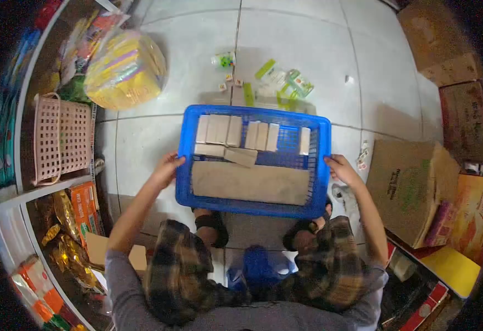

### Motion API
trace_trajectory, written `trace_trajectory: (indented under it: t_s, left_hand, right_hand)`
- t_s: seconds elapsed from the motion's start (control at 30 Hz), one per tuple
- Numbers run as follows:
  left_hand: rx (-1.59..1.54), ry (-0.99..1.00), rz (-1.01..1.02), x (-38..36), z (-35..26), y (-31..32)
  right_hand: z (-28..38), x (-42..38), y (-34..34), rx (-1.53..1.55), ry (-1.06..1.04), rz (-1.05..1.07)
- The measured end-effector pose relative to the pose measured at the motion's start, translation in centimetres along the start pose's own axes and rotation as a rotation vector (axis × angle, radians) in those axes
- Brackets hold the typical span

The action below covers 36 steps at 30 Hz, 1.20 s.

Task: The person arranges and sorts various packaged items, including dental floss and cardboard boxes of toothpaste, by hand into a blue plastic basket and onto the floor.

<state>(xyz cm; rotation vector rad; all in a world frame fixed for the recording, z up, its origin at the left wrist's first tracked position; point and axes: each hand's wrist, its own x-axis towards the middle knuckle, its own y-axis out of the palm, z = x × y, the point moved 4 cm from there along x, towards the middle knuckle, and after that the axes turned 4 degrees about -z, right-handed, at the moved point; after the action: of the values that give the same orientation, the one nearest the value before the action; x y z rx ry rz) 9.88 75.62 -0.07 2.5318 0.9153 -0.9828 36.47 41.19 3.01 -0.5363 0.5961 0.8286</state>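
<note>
A blue plastic basket [184, 185] is held level in front of my knees. My left hand [167, 168] grips its left rim, fingers closed round the edge. On the opposite rim, my right hand [339, 166] is closed the same way. Inside, several small tan boxes [219, 130] stand in a row along the far side, and a slightly tilted box [241, 156] lies in front of them. A long flat cardboard piece [250, 182] covers the near part of the basket's floor.
Green-and-white packets [291, 83], a small clear tub [223, 59] and little cubes [230, 83] lie on the tiles beyond. A yellow wrapped bundle [125, 71] and a pink basket [65, 138] stand left. Cardboard boxes [401, 187] line the right side.
</note>
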Motion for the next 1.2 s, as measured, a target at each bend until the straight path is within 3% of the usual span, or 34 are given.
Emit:
trace_trajectory:
  t_s: [0.07, 0.17, 0.23, 0.27, 0.3, 0.37, 0.4, 0.43, 0.5, 0.53, 0.6, 0.63, 0.7, 0.83, 0.9, 0.93, 1.0, 1.13, 1.2]
  left_hand:
    - [-0.091, -0.05, 0.108, 0.8, 4.0, 0.7]
    - [-0.126, -0.102, 0.089, 0.7, 8.8, 1.4]
    - [-0.143, -0.109, 0.087, -0.2, 9.3, 3.2]
    - [-0.156, -0.111, 0.106, 0.1, 9.5, 3.9]
    - [-0.168, -0.117, 0.119, 0.3, 9.7, 4.2]
    - [-0.075, -0.086, 0.095, 1.1, 10.1, 4.1]
    - [0.027, -0.057, 0.081, 1.5, 10.4, 4.0]
    - [0.038, -0.092, 0.083, 1.9, 11.5, 3.5]
    - [-0.049, -0.16, 0.165, 3.0, 13.3, 3.0]
    - [-0.048, -0.173, 0.167, 2.3, 12.4, 3.9]
    - [0.204, 0.027, 0.013, 0.8, 9.6, 4.6]
    - [0.217, 0.014, 0.016, 0.7, 9.6, 4.8]
    - [0.948, 0.942, -0.279, -0.7, 6.1, 5.8]
    - [1.023, 1.085, -0.097, -1.1, 5.2, 9.2]
    - [1.109, 1.194, 0.157, -0.8, 5.8, 11.8]
    - [1.108, 1.191, 0.162, -0.4, 6.1, 12.7]
    - [1.319, 1.255, 0.289, 0.3, 7.5, 14.9]
    - [1.447, 1.355, 0.319, 1.1, 9.0, 17.6]
    - [1.524, 1.535, 0.229, 1.5, 9.1, 18.5]
  right_hand:
    - [-5.4, 1.4, -0.3, 0.13, 0.199, 0.106]
    - [-10.6, 2.1, -0.4, 0.27, 0.187, 0.133]
    - [-11.5, 1.4, 0.1, 0.271, 0.19, -0.039]
    - [-13.6, 2.4, -1.1, 0.179, 0.013, -0.003]
    - [-15.4, 3.4, -2.0, 0.181, 0.014, -0.006]
    - [-16.9, 4.3, -2.8, -0.128, -0.308, -0.023]
    - [-12.3, 1.0, -0.6, 0.211, 0.041, -0.093]
    - [-13.0, 1.3, -1.0, 0.091, 0.001, 0.031]
    - [-15.9, 2.7, -2.6, -0.087, -0.178, -0.147]
    - [-16.3, 3.2, -3.6, -0.084, -0.165, -0.145]
    - [-15.9, 3.1, -5.2, -0.193, -0.369, -0.241]
    - [-15.2, 2.9, -5.4, -0.154, -0.254, -0.352]
    - [-14.4, 3.1, -6.2, -0.084, -0.189, -0.331]
    - [-13.1, 4.8, -7.0, -0.119, -0.275, -0.402]
    - [-11.8, 5.1, -7.5, -0.273, -0.282, -0.631]
    - [-11.7, 5.7, -7.7, -0.273, -0.277, -0.632]
    - [-10.7, 6.0, -8.5, -0.418, -0.436, -0.854]
    - [-8.6, 5.9, -7.7, -0.409, -0.419, -0.875]
    - [-8.5, 6.3, -8.1, -0.379, -0.239, -0.926]
